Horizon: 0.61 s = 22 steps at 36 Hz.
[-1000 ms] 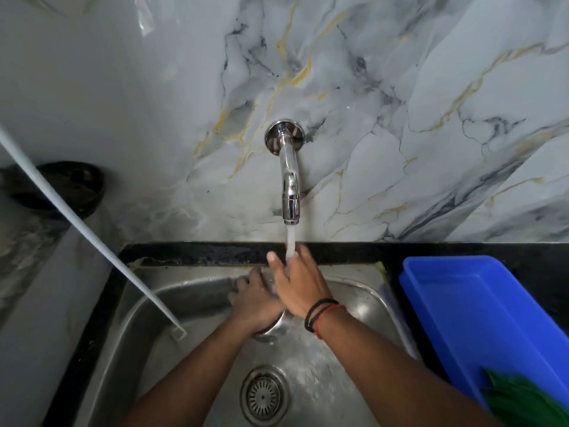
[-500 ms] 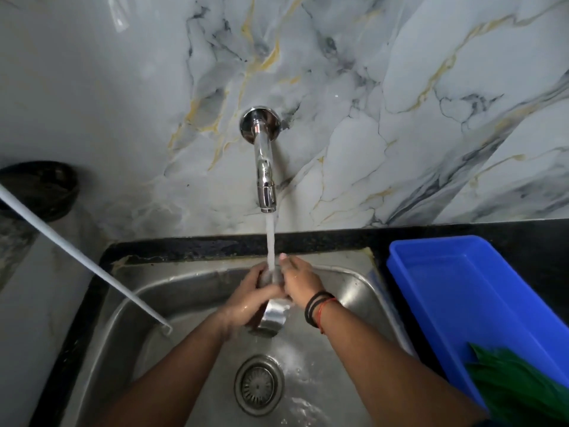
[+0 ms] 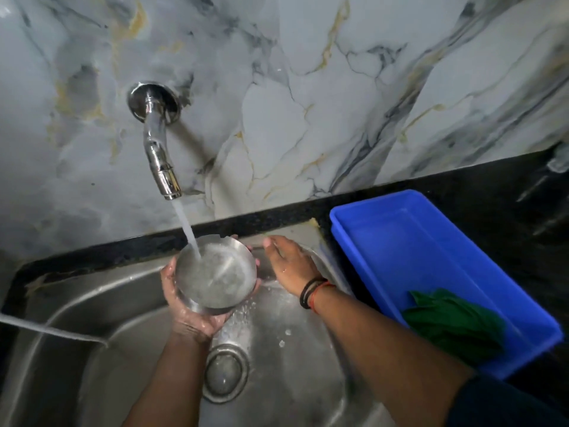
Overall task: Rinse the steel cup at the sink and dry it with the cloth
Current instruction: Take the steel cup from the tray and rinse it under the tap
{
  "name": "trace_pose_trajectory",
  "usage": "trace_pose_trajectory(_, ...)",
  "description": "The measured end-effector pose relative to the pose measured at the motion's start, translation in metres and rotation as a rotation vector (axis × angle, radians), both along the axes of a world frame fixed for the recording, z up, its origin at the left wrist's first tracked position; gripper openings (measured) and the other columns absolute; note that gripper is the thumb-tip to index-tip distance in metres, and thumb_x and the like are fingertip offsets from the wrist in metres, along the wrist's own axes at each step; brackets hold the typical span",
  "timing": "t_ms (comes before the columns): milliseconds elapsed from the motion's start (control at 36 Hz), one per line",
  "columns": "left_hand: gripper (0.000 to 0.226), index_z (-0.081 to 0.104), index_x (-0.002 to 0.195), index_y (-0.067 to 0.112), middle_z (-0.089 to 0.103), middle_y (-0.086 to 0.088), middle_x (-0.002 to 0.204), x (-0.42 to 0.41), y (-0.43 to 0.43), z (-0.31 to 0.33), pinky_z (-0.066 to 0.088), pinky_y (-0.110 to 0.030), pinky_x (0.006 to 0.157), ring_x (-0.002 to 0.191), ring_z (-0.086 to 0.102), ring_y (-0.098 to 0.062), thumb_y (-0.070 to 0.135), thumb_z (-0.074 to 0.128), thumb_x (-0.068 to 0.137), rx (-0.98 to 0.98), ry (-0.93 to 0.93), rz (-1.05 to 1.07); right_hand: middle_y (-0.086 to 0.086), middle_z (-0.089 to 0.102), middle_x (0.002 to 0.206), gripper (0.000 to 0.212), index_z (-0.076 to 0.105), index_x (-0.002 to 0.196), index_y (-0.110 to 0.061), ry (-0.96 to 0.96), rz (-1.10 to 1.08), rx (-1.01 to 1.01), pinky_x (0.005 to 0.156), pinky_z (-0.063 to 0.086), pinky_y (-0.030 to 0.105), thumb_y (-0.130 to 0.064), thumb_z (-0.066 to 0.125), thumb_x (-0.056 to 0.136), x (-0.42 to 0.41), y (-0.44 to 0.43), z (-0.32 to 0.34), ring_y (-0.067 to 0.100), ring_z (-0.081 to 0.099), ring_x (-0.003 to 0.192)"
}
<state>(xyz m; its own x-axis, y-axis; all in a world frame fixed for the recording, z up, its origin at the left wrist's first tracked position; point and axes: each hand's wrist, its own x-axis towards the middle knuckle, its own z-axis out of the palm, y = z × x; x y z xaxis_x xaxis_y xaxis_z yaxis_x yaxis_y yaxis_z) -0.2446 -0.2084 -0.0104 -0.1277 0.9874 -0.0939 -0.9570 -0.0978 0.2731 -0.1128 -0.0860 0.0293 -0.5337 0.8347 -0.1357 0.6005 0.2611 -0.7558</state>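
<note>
Forearms enter from the lower edge, reaching over the steel sink (image 3: 92, 303). Drain strainer (image 3: 226, 375) lies nearest, at the basin floor, with droplets scattered around it. Above it, the left hand (image 3: 187, 315) cups the steel cup (image 3: 215, 274) from below, fingers wrapped round its wall, mouth tilted up toward the camera. Right hand (image 3: 288, 266), bands at the wrist, hangs just beside the cup with fingers loosely extended, gripping nothing and apart from the rim. Water stream (image 3: 186, 226) falls from the wall tap (image 3: 158, 149) into the cup. To the right, on the black counter (image 3: 508, 195), a blue tray (image 3: 400, 241) holds the green cloth (image 3: 452, 325) at its near end. Marble wall (image 3: 338, 87) behind.
</note>
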Motion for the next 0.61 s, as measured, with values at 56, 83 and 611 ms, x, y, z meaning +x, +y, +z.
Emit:
trace_pose_trajectory(56, 0.105, 0.026, 0.153, 0.017, 0.042, -0.018, 0.143, 0.007, 0.006, 0.003, 0.040, -0.063, 0.103, 0.126, 0.045, -0.045, 0.070, 0.063, 0.070, 0.035, -0.017, -0.034, 0.004, 0.056, 0.135, 0.050, 0.051, 0.130, -0.022, -0.015, -0.003, 0.015, 0.103, 0.037, 0.033, -0.053, 0.033, 0.095, 0.010, 0.004, 0.000, 0.022, 0.049, 0.124)
trace_pose_trajectory(83, 0.107, 0.024, 0.154, 0.017, 0.042, -0.018, 0.142, 0.012, 0.009, 0.004, 0.040, -0.061, 0.103, 0.127, 0.044, -0.044, 0.071, 0.062, 0.070, 0.051, -0.015, -0.060, 0.004, 0.054, 0.137, 0.050, 0.051, 0.131, -0.022, -0.019, -0.009, 0.016, 0.104, 0.038, 0.034, -0.053, 0.034, 0.095, 0.016, 0.006, 0.001, 0.022, 0.049, 0.125)
trace_pose_trajectory(611, 0.119, 0.016, 0.151, 0.027, 0.042, -0.007, 0.140, 0.056, 0.020, -0.003, 0.045, -0.057, 0.090, 0.120, 0.042, -0.041, 0.083, 0.048, 0.051, -0.999, 2.326, -0.133, 0.015, 0.050, 0.130, 0.046, 0.048, 0.130, -0.012, -0.106, 0.226, 0.464, 0.099, 0.039, 0.043, -0.027, 0.059, 0.087, 0.028, 0.024, 0.042, 0.036, 0.048, 0.117)
